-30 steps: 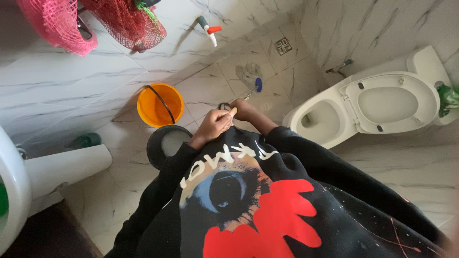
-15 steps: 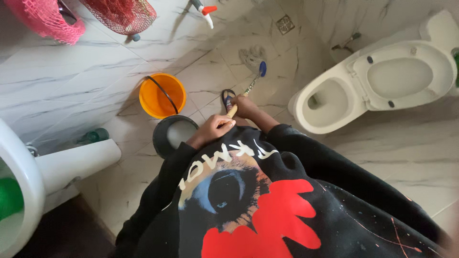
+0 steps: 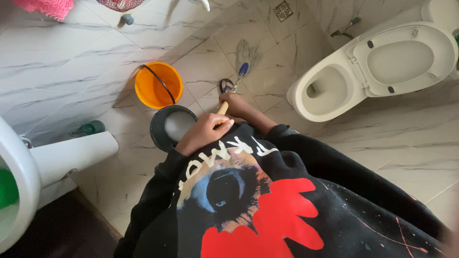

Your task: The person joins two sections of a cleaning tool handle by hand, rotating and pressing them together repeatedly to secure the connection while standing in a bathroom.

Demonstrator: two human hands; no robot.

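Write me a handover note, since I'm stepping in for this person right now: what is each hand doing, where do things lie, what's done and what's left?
Left hand: closed around the top of the broom handle.
Right hand: grip lower on the same handle.
Broom head rests on the marble floor, bristles spread toward the floor drain.
Orange bucket and dark bucket stand by the left hand; toilet is to the right, seat up.
Done: cannot tell how much floor has been swept.
Left: no heap of dirt visible; floor around the buckets and toilet probably needs sweeping.

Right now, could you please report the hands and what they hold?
Left hand and right hand grip broom handle. Bristles on floor tiles. Orange bucket beside.
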